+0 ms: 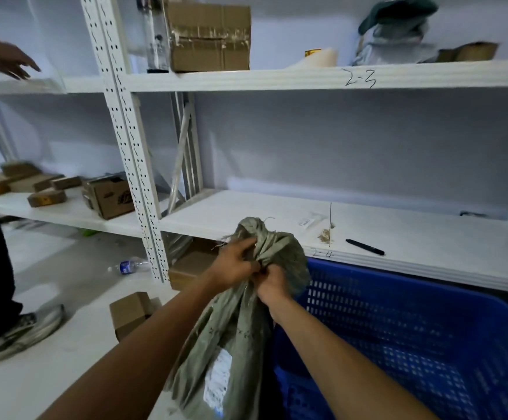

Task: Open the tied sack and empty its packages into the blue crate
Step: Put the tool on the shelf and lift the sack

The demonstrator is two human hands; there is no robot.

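Note:
A grey-green woven sack [231, 325] with a white label hangs upright in front of me, its neck bunched and tied at the top. My left hand [234, 265] grips the gathered neck from the left. My right hand [272, 283] pinches the tie just below the bunch, fingers closed on it. The blue perforated crate [413, 328] stands at the lower right, right beside the sack, its near left corner hidden behind the sack. I cannot see the packages inside the sack.
White metal shelving [307, 78] runs across the back; a black marker [364, 247] lies on the shelf above the crate. Cardboard boxes [131, 313] and a plastic bottle [130, 266] lie on the floor at left. Another person's hand [7, 60] and shoe [22, 331] are at far left.

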